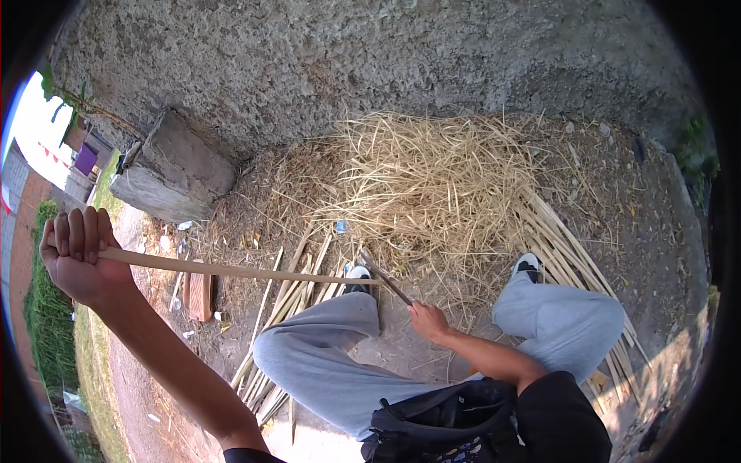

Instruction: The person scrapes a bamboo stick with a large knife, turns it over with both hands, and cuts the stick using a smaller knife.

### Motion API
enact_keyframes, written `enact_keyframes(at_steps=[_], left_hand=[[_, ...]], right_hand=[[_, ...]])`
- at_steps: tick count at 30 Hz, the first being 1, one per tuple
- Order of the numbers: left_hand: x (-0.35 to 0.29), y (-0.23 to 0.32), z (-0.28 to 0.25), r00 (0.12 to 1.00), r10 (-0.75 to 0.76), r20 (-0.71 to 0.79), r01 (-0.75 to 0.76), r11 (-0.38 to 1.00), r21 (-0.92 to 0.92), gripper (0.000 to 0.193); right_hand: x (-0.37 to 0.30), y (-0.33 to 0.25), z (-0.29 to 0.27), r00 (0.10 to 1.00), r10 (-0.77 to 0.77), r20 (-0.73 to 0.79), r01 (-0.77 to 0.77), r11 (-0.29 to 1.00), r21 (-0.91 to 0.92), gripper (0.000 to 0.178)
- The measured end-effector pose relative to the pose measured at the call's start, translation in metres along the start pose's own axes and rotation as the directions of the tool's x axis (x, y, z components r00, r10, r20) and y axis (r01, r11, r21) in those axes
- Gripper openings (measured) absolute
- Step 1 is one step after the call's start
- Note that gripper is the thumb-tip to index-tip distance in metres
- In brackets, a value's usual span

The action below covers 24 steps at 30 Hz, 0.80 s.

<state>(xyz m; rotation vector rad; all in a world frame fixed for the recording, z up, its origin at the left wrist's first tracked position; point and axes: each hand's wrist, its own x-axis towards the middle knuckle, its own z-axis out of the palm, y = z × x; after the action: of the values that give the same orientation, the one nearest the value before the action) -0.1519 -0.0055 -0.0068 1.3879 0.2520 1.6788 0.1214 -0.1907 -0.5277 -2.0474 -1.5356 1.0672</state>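
Observation:
My left hand (86,251), raised at the far left, is wrapped round one end of a long pale wooden strip (231,270). The strip runs rightward, roughly level, across my front to beside my right hand. In my right hand (430,321) is the handle end of a long, narrow, dark blade that looks like a knife (387,279). Its blade slants up and left, meeting or crossing the strip near the strip's right end; whether they touch I cannot tell. Behind the blade lies a heap of thin pale shavings (440,185).
Bundles of pale strips (559,239) lie right of the heap, and more strips (309,270) lie by my left leg. A rough wall (347,62) rises behind. A concrete block (181,166) stands at the left, with a reddish brick (201,295) nearer me.

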Motion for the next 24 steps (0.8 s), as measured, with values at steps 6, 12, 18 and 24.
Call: enact_keyframes(at_steps=[6,12,18,24], left_hand=[[-0.001,-0.005,0.006,0.999,0.019,-0.027,-0.020,0.999,-0.028,0.041],[-0.007,-0.002,0.018,0.946,0.141,-0.292,-0.073,0.970,0.230,0.039],[-0.003,-0.013,0.035,0.864,0.204,-0.461,-0.053,0.947,0.318,0.034],[-0.004,-0.021,0.041,0.868,0.246,-0.432,-0.071,0.922,0.381,0.032]], right_hand=[[0.001,0.096,0.021,0.995,0.099,-0.010,-0.099,0.984,-0.150,0.031],[-0.007,0.004,0.003,1.000,0.019,0.009,-0.019,0.999,-0.046,0.029],[-0.011,-0.003,0.003,0.997,-0.022,-0.074,0.024,1.000,0.017,0.030],[-0.011,-0.018,-0.005,0.991,-0.076,-0.106,0.076,0.997,-0.002,0.027]])
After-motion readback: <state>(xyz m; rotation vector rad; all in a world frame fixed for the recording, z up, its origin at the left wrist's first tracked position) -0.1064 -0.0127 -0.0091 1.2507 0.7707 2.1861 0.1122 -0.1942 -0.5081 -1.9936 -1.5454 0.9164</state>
